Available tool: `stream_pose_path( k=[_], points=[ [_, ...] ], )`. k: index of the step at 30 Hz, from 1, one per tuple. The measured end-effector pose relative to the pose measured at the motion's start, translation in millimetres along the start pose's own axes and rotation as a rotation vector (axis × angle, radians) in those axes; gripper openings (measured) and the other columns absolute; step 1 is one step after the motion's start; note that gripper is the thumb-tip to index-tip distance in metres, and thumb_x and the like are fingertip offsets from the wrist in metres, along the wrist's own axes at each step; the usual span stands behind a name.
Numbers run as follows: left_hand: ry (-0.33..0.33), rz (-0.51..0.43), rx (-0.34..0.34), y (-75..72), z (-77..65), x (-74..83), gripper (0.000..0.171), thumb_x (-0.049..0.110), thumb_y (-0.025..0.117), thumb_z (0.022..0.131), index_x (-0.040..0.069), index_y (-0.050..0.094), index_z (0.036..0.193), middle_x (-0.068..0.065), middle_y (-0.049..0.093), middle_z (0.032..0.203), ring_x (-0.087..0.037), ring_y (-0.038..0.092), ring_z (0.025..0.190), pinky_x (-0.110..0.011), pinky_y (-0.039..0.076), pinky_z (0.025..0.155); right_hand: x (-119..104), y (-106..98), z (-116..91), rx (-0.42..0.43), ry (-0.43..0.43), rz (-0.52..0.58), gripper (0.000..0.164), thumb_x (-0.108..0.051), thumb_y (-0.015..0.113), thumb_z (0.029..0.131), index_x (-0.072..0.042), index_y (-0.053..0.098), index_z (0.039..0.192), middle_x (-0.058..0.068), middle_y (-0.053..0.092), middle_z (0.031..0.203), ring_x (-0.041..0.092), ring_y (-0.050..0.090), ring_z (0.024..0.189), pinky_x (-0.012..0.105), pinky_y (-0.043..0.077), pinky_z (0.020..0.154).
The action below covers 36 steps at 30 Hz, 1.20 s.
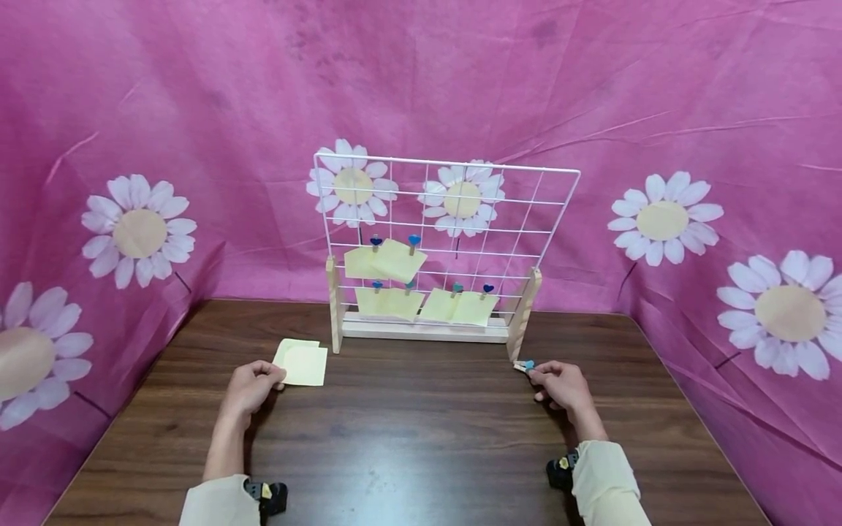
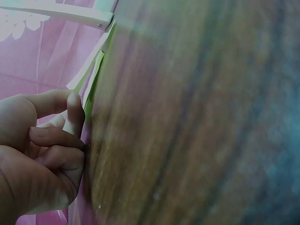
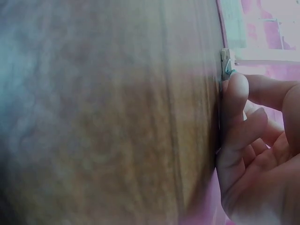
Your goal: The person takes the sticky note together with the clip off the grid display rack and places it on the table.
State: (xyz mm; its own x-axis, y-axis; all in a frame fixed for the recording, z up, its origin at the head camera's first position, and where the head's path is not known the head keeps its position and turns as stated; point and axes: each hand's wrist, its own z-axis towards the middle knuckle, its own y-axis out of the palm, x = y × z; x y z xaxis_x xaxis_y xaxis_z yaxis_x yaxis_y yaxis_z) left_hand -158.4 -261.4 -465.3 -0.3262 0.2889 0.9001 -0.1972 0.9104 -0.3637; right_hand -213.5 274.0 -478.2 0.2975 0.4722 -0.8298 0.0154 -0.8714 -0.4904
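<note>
At the left of the table, my left hand (image 1: 252, 387) pinches the near left edge of a pale yellow paper note (image 1: 305, 367). Another note (image 1: 298, 343) shows from under it at the back. In the left wrist view the thumb and forefinger of the left hand (image 2: 51, 140) meet at the paper's edge, close over the wood. Over on the right, my right hand (image 1: 561, 385) holds a small clothespin (image 1: 521, 366) with a blue piece on it, between thumb and forefinger. Its tip points left, by the foot of the rack. The right wrist view shows the clothespin (image 3: 228, 67) mostly behind the fingertips.
A white wire grid rack (image 1: 447, 166) on wooden legs (image 1: 524, 314) stands at the table's back. Several yellow notes (image 1: 397, 261) hang on its lower half from clothespins with blue or green hearts (image 1: 414, 239). A pink flowered cloth (image 1: 421, 73) surrounds the brown table (image 1: 408, 424).
</note>
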Motion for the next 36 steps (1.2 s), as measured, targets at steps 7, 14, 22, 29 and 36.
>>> stream_pose_path(
  k=[7,14,22,29,36],
  points=[
    [-0.019,-0.013,0.005,0.1,-0.7,2.6,0.017,0.009,0.066,0.089,-0.004,0.063,0.099,0.002,0.057,0.064,-0.01,0.034,0.046,-0.024,0.029,0.043,-1,-2,1,0.014,0.0,0.013,0.03,-0.025,0.068,0.097,0.002,0.068,0.11,0.001,0.07,0.084,0.012,0.065,0.061,0.031,0.05,0.053],
    [-0.012,-0.012,0.006,0.5,0.7,6.4,0.019,0.011,0.064,0.091,-0.003,0.063,0.103,0.002,0.059,0.066,-0.01,0.035,0.049,-0.024,0.03,0.044,-5,-8,-2,0.065,-0.003,0.036,0.029,-0.024,0.067,0.098,0.003,0.068,0.109,0.001,0.07,0.077,0.011,0.06,0.055,0.026,0.047,0.05],
    [0.025,-0.07,0.004,7.3,-5.4,20.4,0.027,0.015,0.063,0.098,-0.006,0.06,0.114,0.0,0.061,0.07,-0.009,0.042,0.05,-0.022,0.032,0.043,-21,-11,-9,0.107,-0.078,-0.015,0.032,-0.029,0.068,0.098,0.002,0.07,0.107,0.0,0.07,0.076,0.014,0.059,0.056,0.025,0.046,0.053],
    [0.077,-0.099,-0.024,21.0,-6.9,29.6,0.023,0.013,0.065,0.098,-0.006,0.06,0.111,-0.003,0.066,0.073,-0.009,0.048,0.049,-0.02,0.033,0.042,-35,-6,-14,0.121,-0.148,-0.013,0.036,-0.03,0.069,0.098,0.003,0.07,0.111,0.008,0.073,0.081,0.016,0.062,0.055,0.028,0.053,0.056],
    [0.097,-0.163,-0.069,30.4,-6.0,32.4,0.025,0.014,0.066,0.098,-0.005,0.061,0.113,-0.004,0.068,0.077,-0.007,0.048,0.048,-0.02,0.033,0.043,-41,4,-12,0.163,-0.206,0.049,0.033,-0.029,0.07,0.098,0.002,0.07,0.109,0.014,0.07,0.079,0.016,0.058,0.053,0.027,0.049,0.051]
  ],
)
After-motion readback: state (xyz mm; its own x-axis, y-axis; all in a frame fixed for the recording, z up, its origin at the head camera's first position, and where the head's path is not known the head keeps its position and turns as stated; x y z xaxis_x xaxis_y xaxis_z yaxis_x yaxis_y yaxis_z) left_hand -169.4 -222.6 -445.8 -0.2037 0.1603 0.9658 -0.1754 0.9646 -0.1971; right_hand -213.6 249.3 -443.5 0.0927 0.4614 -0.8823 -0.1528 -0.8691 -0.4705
